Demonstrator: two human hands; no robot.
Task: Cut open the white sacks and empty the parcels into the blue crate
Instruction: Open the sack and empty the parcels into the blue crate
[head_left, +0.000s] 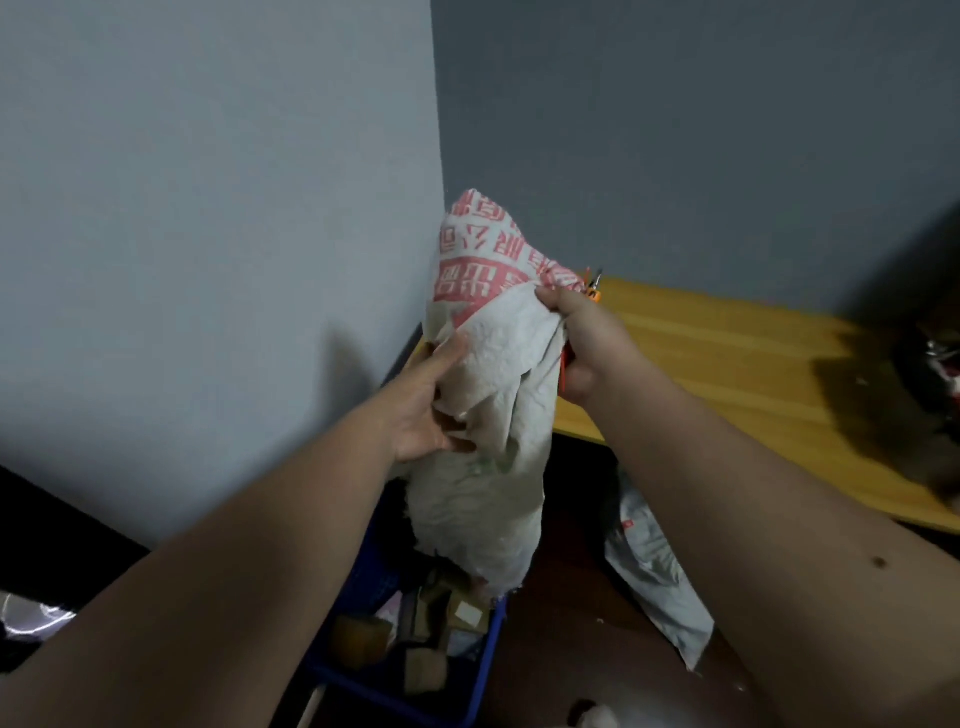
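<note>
A white woven sack (498, 374) with red printing hangs upside down in front of me, its frayed open end low over the blue crate (480, 670). My left hand (423, 410) grips the sack's left side at mid-height. My right hand (584, 343) pinches the sack's upper right corner and also holds an orange-handled cutter (594, 287), whose tip pokes out above the fingers. Several brown cardboard parcels (426, 644) lie inside the crate under the sack's mouth.
A yellow wooden table (753, 374) runs along the right wall. A grey plastic mailer bag (660, 566) lies on the dark floor right of the crate. Grey walls meet in a corner behind the sack. Dark clutter sits at the table's far right.
</note>
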